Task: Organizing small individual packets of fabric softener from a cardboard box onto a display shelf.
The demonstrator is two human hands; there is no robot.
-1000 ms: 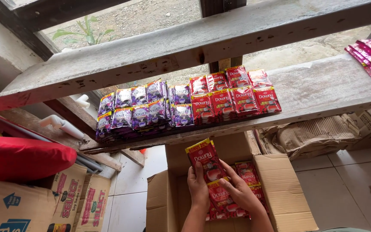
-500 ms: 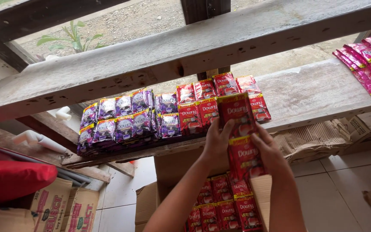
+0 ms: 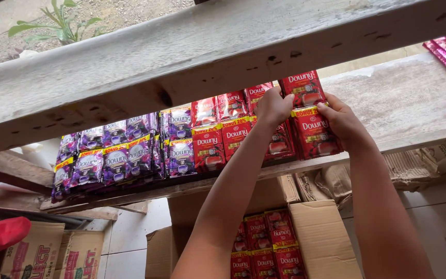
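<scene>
The strip of shiny red plastic sachets was held by both the left hand and the right hand; it was best laid flat on the grey wooden shelf, beside the red row.

Red sachet strip lies flat on wooden shelf.

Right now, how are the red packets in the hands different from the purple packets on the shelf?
The red sachet strip is red and held by the left hand and right hand; the purple sachet strips are purple and lie untouched at the wooden shelf's far left. Both are shiny, joined sachets.
</scene>
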